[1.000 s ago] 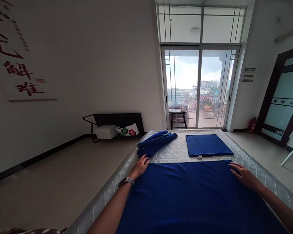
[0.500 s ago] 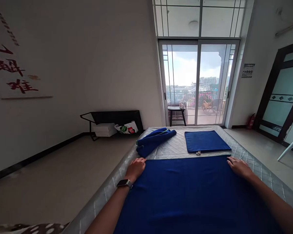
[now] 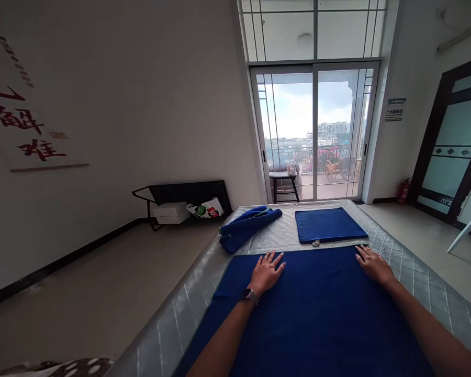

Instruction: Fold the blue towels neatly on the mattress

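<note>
A large blue cloth [image 3: 314,314] lies spread over the near part of a silver-grey quilted mattress [image 3: 180,303], its far edge nearly straight. The left hand [image 3: 266,275], a watch [image 3: 249,296] on its wrist, rests on it near that edge, palm down, fingers fanned apart, nothing pinched. The right hand [image 3: 374,266] sits at the far right corner, fingers also apart and extended. Both seem placed to press the fabric flat and steady.

Beyond, apparently set aside for room, are a flat blue rectangle of cloth [image 3: 329,225] and, to its left, a loosely bunched blue cloth [image 3: 249,229].

Red characters on a wall hanging [image 3: 49,149] end in "解难"; those above are cut off. A white tag [image 3: 316,243] on the flat rectangle and a wall sign [image 3: 394,110] are too small to read.
</note>
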The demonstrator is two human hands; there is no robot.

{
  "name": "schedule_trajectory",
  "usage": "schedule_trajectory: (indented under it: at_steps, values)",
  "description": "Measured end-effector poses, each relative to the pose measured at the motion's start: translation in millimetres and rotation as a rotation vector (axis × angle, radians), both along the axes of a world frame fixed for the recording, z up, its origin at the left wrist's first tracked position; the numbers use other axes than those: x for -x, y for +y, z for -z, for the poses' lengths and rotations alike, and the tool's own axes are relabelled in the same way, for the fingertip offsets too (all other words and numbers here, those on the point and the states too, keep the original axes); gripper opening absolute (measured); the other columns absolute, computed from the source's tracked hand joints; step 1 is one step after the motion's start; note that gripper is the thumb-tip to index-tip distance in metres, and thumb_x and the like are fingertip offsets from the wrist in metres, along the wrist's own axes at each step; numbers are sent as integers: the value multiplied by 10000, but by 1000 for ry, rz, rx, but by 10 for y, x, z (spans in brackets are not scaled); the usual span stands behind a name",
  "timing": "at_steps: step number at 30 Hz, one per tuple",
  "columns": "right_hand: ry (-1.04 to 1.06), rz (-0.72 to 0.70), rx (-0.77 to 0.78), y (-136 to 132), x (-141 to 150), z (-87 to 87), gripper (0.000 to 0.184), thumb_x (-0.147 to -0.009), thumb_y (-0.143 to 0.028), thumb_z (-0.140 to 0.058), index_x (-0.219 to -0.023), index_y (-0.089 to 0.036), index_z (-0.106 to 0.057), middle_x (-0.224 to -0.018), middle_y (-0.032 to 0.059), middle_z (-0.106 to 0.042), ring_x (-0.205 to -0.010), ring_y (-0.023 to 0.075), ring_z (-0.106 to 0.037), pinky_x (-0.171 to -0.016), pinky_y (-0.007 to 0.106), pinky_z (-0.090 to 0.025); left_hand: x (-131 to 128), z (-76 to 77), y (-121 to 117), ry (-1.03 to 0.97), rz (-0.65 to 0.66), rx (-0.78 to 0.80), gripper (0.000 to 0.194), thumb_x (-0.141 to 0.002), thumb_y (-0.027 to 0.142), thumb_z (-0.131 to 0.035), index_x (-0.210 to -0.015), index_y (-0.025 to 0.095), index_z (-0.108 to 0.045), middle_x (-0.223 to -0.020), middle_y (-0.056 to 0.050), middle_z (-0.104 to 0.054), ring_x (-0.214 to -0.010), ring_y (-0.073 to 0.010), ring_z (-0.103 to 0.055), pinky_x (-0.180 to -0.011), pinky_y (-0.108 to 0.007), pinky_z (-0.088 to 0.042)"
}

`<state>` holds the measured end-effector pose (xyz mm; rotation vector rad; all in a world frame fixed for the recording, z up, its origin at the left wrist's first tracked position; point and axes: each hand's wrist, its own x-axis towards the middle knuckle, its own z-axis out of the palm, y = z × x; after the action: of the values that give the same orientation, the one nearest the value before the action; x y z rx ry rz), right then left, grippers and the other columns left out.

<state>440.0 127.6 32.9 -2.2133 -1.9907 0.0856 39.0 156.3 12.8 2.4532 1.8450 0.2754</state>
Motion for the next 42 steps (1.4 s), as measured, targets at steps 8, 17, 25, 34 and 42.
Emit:
schedule_trajectory:
  at_steps: [8,17,25,34,42]
  values:
    - [-24,-10,19,2,5,-12,604,-1024,-403,-248,-1572,-187,-382,-1649,78,-329,-1523,252,-290,-1232,482,-245,929,-45,-58,16,-249,14,615,-1022,567,-282,-1557,283,-392,-1631,-114,-361,-1508,-315,-320,-1187,-566,-271]
    - [-33,-6,16,-14,58,-43,593,-1029,-367,-238,-1574,-181,-375,-1650,75,-327,-1529,226,-273,-1243,454,-212,936,-37,-54,86,-265,-122,547,-1020,416,-324,-1512,228,-468,-1573,-135,-461,-1472,-325,-387,-1196,-568,-274]
    - [-25,5,24,-33,84,-67,596,-1026,-351,-249,-1584,-170,-356,-1649,80,-328,-1528,240,-273,-1242,459,-212,-409,34,60,-40,214,-131,373,-981,421,-606,-1311,248,-600,-1410,-102,-569,-1196,-252,-598,-1018,-492,-516]
    - [-25,32,90,-42,110,-94,613,-1039,-399,-218,-1612,-187,-278,-1679,60,-250,-1549,209,-205,-1256,437,-143,-422,41,128,-21,167,-41,332,-977,391,-623,-1272,239,-615,-1347,-91,-601,-1129,-232,-626,-954,-447,-554]
    - [-20,37,92,-18,97,-64,617,-1044,-426,-212,-1616,-201,-260,-1679,56,-249,-1550,201,-203,-1252,443,-137,1033,35,-228,118,-206,44,661,-1021,562,-275,-1557,193,-396,-1633,-163,-346,-1514,-335,-300,-1209,-556,-249]
